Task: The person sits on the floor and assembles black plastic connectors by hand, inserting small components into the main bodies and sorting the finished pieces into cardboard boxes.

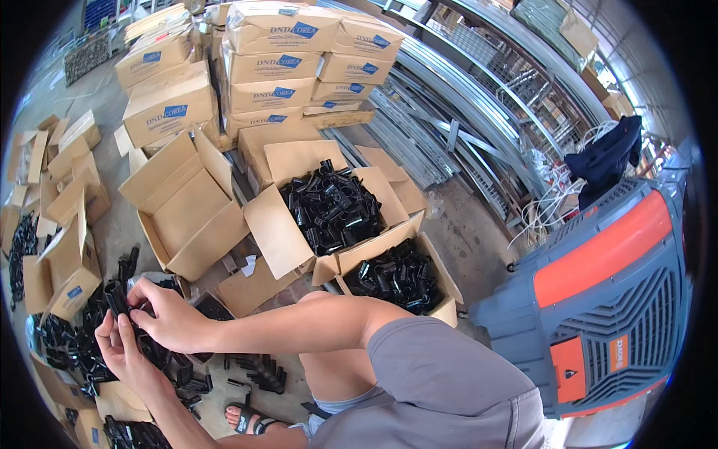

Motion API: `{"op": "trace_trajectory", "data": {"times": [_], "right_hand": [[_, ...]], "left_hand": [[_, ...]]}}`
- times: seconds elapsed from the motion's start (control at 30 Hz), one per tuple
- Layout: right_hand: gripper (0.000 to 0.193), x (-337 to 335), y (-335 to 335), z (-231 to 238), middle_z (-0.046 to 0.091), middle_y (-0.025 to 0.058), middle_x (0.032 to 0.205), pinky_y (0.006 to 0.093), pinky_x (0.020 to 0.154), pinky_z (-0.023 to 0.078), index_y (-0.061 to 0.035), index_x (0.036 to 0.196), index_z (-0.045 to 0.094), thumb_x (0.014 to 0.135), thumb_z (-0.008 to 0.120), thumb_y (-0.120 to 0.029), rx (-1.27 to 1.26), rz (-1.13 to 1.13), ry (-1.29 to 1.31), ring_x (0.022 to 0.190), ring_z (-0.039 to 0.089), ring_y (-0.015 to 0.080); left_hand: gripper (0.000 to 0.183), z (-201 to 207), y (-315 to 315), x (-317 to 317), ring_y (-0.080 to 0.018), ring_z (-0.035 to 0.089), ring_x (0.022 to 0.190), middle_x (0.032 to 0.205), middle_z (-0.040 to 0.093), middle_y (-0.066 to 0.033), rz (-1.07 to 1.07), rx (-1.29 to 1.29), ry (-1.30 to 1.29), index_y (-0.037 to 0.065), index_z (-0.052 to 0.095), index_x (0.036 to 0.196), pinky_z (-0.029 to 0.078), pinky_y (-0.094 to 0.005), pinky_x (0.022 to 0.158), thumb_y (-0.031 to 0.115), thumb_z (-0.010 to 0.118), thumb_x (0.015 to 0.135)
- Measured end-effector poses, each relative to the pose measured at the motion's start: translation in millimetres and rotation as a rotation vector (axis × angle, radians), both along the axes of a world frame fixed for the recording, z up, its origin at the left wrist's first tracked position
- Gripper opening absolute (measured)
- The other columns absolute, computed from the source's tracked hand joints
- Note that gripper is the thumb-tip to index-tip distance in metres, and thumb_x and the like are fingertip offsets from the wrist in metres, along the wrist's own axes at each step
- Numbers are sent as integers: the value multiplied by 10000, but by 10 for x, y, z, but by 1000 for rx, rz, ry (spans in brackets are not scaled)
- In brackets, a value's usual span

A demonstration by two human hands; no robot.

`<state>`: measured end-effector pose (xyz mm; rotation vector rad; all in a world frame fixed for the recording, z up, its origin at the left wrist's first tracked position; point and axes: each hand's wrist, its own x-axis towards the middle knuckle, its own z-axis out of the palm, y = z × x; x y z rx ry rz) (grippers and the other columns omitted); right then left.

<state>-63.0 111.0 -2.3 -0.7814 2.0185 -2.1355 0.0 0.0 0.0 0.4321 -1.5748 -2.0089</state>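
Note:
At the lower left, my left hand (129, 358) and my right hand (170, 317) meet around a glossy black tubular fitting (115, 295). The fitting stands tilted, its open round end facing up. My right fingers pinch its side, while the left fingertips press on its lower part, which they partly cover. Below and behind the hands spreads a heap of similar black fittings (75, 338) on the floor. A few stand in a small row (263, 374) to the right of my left wrist.
Ahead, an open carton (277, 232) is filled with black fittings, with another filled carton (451, 293) beside it. A bare-bottomed carton (187, 202) lies open to their left. Stacked closed cartons (273, 67) rise behind. A grey-orange machine (606, 247) stands at right, near metal profiles (419, 127).

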Motion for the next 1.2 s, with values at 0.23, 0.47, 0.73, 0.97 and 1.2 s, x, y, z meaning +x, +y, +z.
{"op": "trace_trajectory", "data": {"times": [0.23,0.47,0.73,0.97,1.2], "right_hand": [[194,24,141,58,678,190,966,402,815,518,62,1046,559,979,618,-111,153,-56,-33,898,673,324],[202,-1,110,55,670,173,946,396,809,515,45,1037,574,974,628,-140,48,-49,-3,901,663,310],[497,75,254,234,673,134,1138,374,911,506,33,1277,526,1046,568,-405,76,118,-223,998,656,252],[321,-60,1069,546,698,38,951,261,590,558,-50,1184,632,1032,629,-333,130,477,-536,737,654,101],[465,34,3127,690,697,119,791,325,575,562,27,1006,644,1019,576,-432,1150,30,-373,596,699,186]], "left_hand": [[223,23,113,31,-103,602,1005,1113,656,-51,16,-22,-58,40,584,1218,471,-254,854,103,646,1013],[233,58,108,29,-101,613,965,1092,663,-46,13,-40,-20,56,585,1229,473,-248,807,136,649,1019],[180,185,187,152,-126,630,1010,1085,674,-82,-101,-51,8,33,580,1167,497,-269,898,88,648,1010],[488,522,427,330,-158,633,1100,1189,668,-118,-535,-259,-94,-16,524,1360,508,-286,937,-39,690,902],[550,522,402,517,-257,613,1259,1326,655,-154,-402,-670,-209,63,560,1426,466,-373,1043,78,737,905]]}}
